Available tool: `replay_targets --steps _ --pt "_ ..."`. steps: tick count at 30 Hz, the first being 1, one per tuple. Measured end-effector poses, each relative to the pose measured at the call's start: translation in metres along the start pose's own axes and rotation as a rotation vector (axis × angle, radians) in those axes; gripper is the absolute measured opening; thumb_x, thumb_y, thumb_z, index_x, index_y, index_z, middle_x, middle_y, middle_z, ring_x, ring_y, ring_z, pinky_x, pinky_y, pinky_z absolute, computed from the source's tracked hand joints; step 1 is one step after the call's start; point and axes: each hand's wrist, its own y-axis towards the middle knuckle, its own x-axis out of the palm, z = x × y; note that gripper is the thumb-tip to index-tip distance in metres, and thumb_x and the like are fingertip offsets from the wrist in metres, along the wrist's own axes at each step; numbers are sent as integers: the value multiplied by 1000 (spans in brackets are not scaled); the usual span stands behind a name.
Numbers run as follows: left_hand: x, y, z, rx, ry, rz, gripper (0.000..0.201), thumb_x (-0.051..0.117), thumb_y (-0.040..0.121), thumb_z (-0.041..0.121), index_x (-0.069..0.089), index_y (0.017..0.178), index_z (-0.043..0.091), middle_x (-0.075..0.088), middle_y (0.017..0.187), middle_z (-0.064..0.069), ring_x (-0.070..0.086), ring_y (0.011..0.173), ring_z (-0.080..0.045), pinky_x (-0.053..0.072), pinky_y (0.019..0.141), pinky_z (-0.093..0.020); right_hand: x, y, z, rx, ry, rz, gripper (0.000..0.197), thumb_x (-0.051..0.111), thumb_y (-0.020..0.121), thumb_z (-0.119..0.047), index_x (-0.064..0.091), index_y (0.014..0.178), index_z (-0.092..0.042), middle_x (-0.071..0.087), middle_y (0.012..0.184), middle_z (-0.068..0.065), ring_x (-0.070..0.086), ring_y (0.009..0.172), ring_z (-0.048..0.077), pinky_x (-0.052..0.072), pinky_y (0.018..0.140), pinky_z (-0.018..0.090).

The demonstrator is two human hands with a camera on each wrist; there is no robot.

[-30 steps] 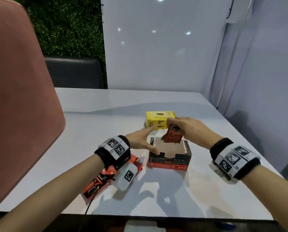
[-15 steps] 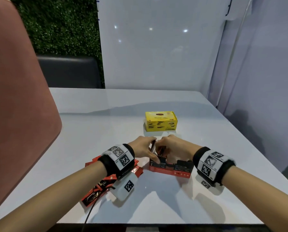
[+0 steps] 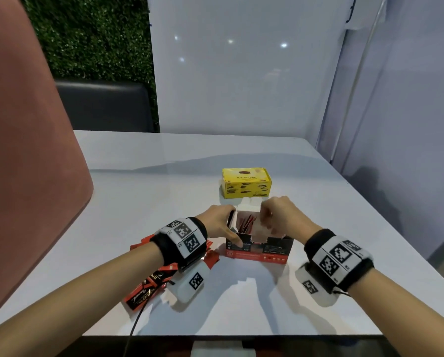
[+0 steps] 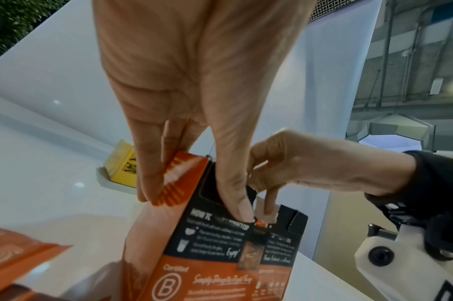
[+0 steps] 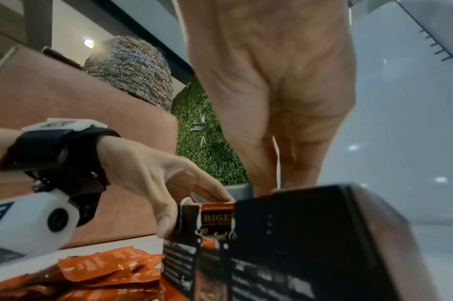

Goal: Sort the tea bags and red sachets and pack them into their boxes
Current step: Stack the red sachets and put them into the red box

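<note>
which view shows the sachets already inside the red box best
The head view: it looks down into the open red box, where sachets stand between the left hand and right hand. Both wrist views show only the box's outer walls, not its contents.

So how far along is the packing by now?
Done: some red sachets already stand inside the open red box, and the yellow box sits closed behind it. In hand: the left hand steadies the red box while the right hand works at its top. Left: a pile of sachets on the table.
</note>
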Motion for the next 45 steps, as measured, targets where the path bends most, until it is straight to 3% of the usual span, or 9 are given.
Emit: replay_targets --steps 3,9,16,25,28,32,36,39,45 --pt "1 0 2 -3 11 -7 68 82 66 31 49 122 7 59 120 -9 54 108 -22 45 89 -31 8 1 -10 -56 59 -129 18 57 87 -2 70 99 -6 69 104 12 67 92 25 54 81 28" --pt "-3 0 8 65 33 -104 67 81 68 24 47 125 11 57 124 -6 53 114 -22 43 96 -29 21 9 -14 -164 51 -160 19 56 85 -5 66 101 -6 69 100 12 64 93 28 53 85 41" --pt "-5 21 0 116 46 -223 72 81 69 19 43 129 8 53 127 -9 52 115 -25 45 98 -37 15 29 12 -139 -47 -296 24 57 86 -8 65 108 -5 65 97 4 59 88 21 50 89 34" --pt "-12 16 16 49 28 -281 75 82 66 14 42 129 3 49 125 -14 51 113 -29 47 93 -39 -12 8 -19 -184 -41 -424 31 46 94 -13 51 125 -10 60 124 8 56 115 27 39 88 26" --pt "-11 12 15 32 21 -246 86 79 71 15 29 140 4 46 136 -16 47 123 -30 43 99 -36 -15 7 -23 -164 -95 -481 33 47 95 -13 50 128 -8 58 125 9 54 118 28 39 86 25" --pt "-27 -20 7 21 -39 -99 107 75 76 25 -2 150 14 29 152 -8 37 135 -24 34 103 -25 -6 13 -7 -12 -77 -377 24 61 85 -11 66 108 -5 68 107 14 65 97 26 51 84 30" --pt "-56 -73 -38 -138 -193 133 67 65 86 20 31 144 13 46 140 -12 50 123 -23 42 99 -30 -9 -12 -16 -40 -149 16 18 54 90 -8 64 103 -1 65 106 19 61 97 32 49 84 34" --pt "-58 -104 -77 -297 -170 91 43 56 90 7 46 132 3 55 129 -18 55 114 -28 48 88 -33 8 -37 -48 -183 -18 281 17 49 89 -1 64 98 -1 64 104 17 60 96 33 48 76 33" --pt "-32 -132 -116 -531 -85 88 39 70 80 15 56 115 3 58 120 -16 52 97 -21 49 73 -29 72 -26 -121 -254 -92 -136 28 52 92 -14 59 118 -5 64 115 14 61 101 27 47 81 26"
